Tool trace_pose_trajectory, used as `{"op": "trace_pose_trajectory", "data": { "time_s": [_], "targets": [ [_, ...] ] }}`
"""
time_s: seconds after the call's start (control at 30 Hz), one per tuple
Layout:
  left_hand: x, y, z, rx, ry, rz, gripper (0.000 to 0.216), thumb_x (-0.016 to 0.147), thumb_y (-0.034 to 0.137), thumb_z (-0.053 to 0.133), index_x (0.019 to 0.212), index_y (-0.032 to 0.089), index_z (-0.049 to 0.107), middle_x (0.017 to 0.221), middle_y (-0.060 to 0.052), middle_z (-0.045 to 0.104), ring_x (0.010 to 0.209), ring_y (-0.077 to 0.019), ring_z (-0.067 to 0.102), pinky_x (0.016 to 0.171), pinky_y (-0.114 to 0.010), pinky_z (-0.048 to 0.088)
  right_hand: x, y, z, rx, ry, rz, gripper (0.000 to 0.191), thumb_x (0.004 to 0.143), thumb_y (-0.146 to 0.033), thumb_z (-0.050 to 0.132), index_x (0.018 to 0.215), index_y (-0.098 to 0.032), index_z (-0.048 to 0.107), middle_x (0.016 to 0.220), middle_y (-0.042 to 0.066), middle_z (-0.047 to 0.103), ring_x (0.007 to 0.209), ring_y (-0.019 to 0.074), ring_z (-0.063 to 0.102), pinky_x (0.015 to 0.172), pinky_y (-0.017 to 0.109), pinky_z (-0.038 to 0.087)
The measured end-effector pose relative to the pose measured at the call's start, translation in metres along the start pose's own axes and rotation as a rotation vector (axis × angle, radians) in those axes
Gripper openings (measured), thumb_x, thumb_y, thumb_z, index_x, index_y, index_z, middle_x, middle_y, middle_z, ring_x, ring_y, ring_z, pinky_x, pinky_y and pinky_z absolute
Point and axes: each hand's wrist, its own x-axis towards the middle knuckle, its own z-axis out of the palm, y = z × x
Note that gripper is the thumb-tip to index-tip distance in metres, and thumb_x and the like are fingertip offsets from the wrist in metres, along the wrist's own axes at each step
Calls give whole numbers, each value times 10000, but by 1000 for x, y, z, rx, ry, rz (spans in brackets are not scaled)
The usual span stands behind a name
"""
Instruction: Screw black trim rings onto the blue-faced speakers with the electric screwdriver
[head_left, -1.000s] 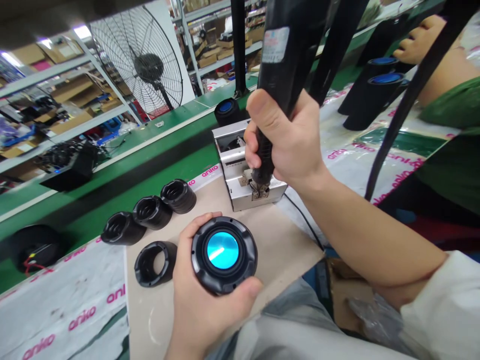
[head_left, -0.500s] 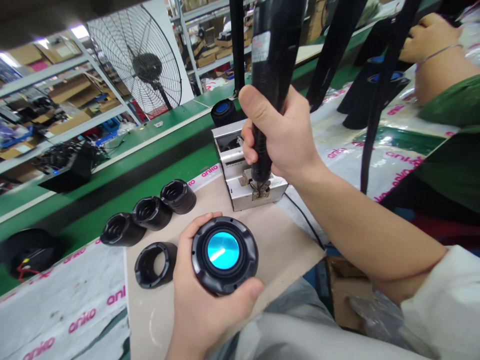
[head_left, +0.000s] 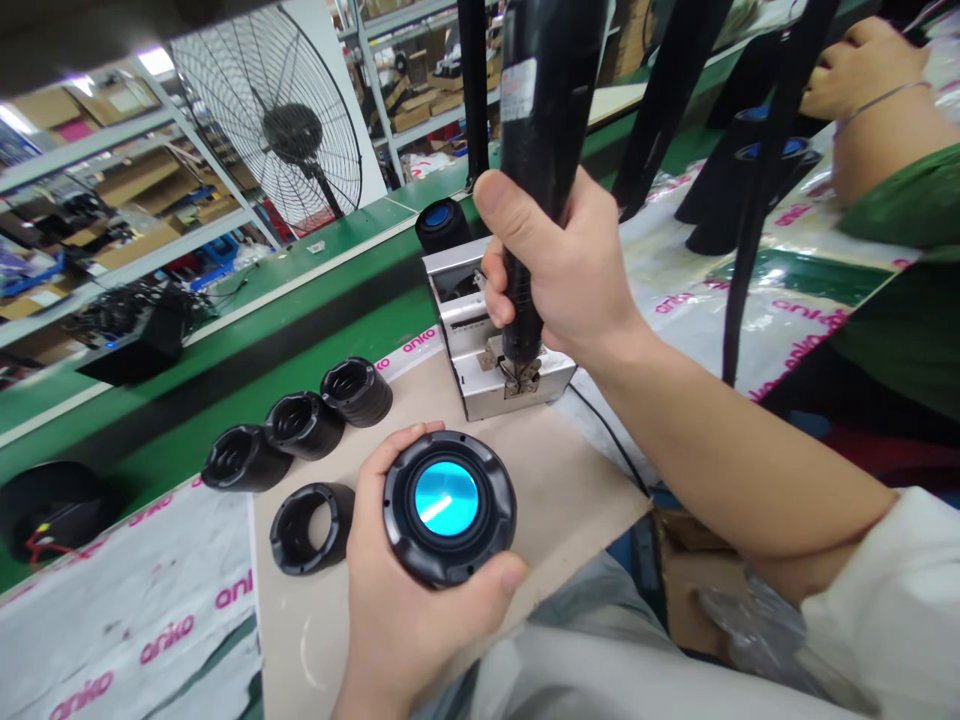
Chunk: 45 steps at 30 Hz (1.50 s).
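My left hand (head_left: 420, 600) is closed around a round black speaker-like housing (head_left: 487, 510) with a shiny blue disc in its middle and small holes around its rim. The disc side faces up toward me. In my right hand (head_left: 574, 265) is a black electric screwdriver (head_left: 555, 130), gripped upright with the thumb along its body. The screwdriver's lower end is at the front of a silver metal screw feeder (head_left: 487, 395); its very tip is hard to make out. Left of my left hand, a black ring-shaped housing (head_left: 304, 570) lies on the tan board (head_left: 585, 490).
Several black hollow housings (head_left: 300, 420) stand in a row along the board's far left edge. Behind the feeder sits a black part with a blue disc (head_left: 441, 222). Black straps (head_left: 742, 250) hang at right, near a co-worker's hand (head_left: 862, 75). A large fan (head_left: 292, 130) stands beyond the bench.
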Motion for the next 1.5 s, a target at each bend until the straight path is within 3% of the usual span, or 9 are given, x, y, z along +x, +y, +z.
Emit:
{"op": "trace_pose_trajectory", "data": {
  "time_s": [0.23,0.37,0.5,0.57,0.7,0.87,1.17,1.37,1.5],
  "targets": [
    [2,2,-1,25,-20,18,752,591,306,1039,1275,249,733,1267,-62,843,1086,-276,851,912,-328,705,-8,16,2,51,-10,-23,721,654,-739,981,870,-249,499,496,-90,525,309,124,442,290,286,311],
    [3,5,-2,32,-48,18,746,592,313,1040,1264,249,723,1239,-54,848,1062,-268,857,899,-323,707,-15,-18,14,95,69,-167,633,688,-730,969,855,-235,610,542,-56,528,364,140,471,298,339,323],
    [3,0,-2,22,-46,32,767,612,351,1044,1297,260,712,1294,-58,834,1105,-267,847,931,-327,701,-15,-54,31,53,187,-364,674,853,-879,743,844,-216,616,623,-18,467,486,149,521,374,373,395],
    [3,-1,-2,13,-37,29,756,621,361,1039,1294,256,711,1293,-61,834,1098,-268,847,926,-331,704,-13,-51,32,80,137,-387,624,814,-794,851,810,-230,585,596,-35,475,446,137,496,351,364,349],
    [4,3,0,-1,-32,-3,721,598,338,1026,1244,241,719,1230,-57,849,1027,-256,856,880,-319,705,-10,-14,17,106,107,-292,550,730,-581,1003,831,-243,581,555,-65,510,389,117,441,329,339,268],
    [7,8,0,30,-11,12,727,562,311,1024,1218,239,717,1198,-46,860,1016,-242,859,879,-295,695,-10,14,8,143,151,-226,597,665,-582,1017,838,-246,555,534,-71,489,363,114,411,321,324,245],
    [7,6,-1,37,-21,31,732,590,321,1032,1246,255,714,1228,-35,860,1045,-230,863,890,-277,696,-14,11,5,147,65,-198,540,782,-551,982,908,-234,562,571,-71,527,372,120,439,323,332,305],
    [8,5,0,40,-24,23,732,591,348,1031,1236,228,705,1230,-78,852,1058,-270,856,909,-335,702,-15,14,2,143,59,-83,641,712,-671,982,883,-247,532,525,-70,529,336,136,434,294,322,301],
    [8,3,-3,64,-43,20,755,599,385,1030,1253,229,687,1237,-88,839,1066,-292,847,917,-374,704,-23,-16,6,139,96,-101,666,653,-740,983,864,-256,576,543,-61,531,356,137,447,304,344,308]
  ]
}}
